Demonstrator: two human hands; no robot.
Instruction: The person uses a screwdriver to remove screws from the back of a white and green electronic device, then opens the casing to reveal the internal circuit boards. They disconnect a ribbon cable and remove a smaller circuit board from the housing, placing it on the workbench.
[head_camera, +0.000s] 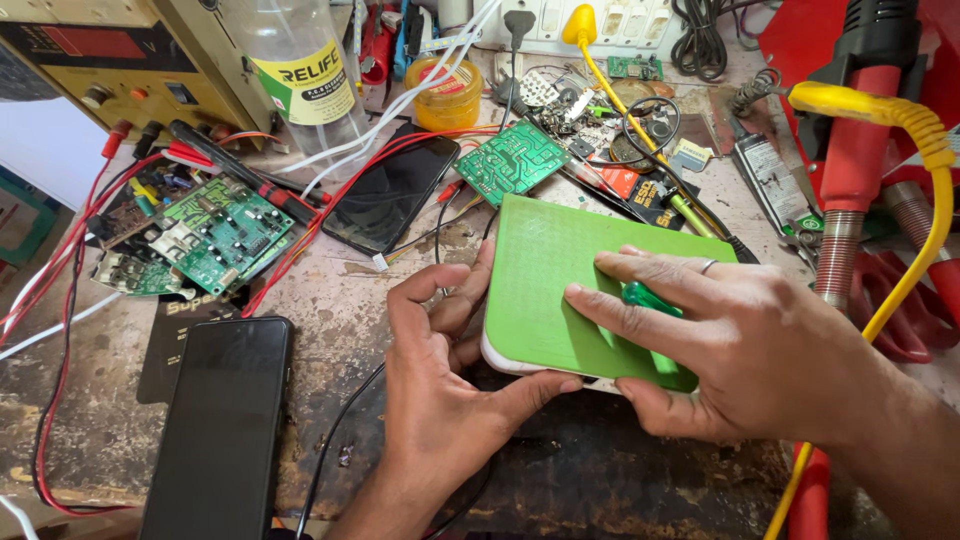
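**Both hands clamped on a green-backed device**

Nearest the lens, left of the grip, a black smartphone (222, 425) lies face up on the scarred workbench (620, 485), partly over a dark booklet (175, 340).

Beside it the left hand (440, 390) grips the near left corner of the green-backed device (560, 275): its thumb is hooked under the white near edge and its fingers curl against the left side, closed on the casing. The right hand (740, 350) lies flat across the device's near right part, fingers spread over the green back and thumb tucked beneath the edge, also clamped on it. A ring sits on one finger. A small green-handled tool (645, 298) is pinned under those fingers against the back; whether its tip enters the seam cannot be told. The device rests tilted on the bench, between the two hands, its far corner pointing away.

Right of the grip, a yellow coiled cable (925, 150) loops past a red hot-air gun (860, 140).

Just beyond the grip lies a green circuit board (513, 160), with a second dark smartphone (392, 192) to its left. Farther left sits a pile of circuit boards (215, 232) among red wires (60, 250).

Farthest away stand a clear plastic bottle (300, 70), a yellow flux tin (447, 92), a yellow bench power supply (110, 60) and a white power strip (600, 22).
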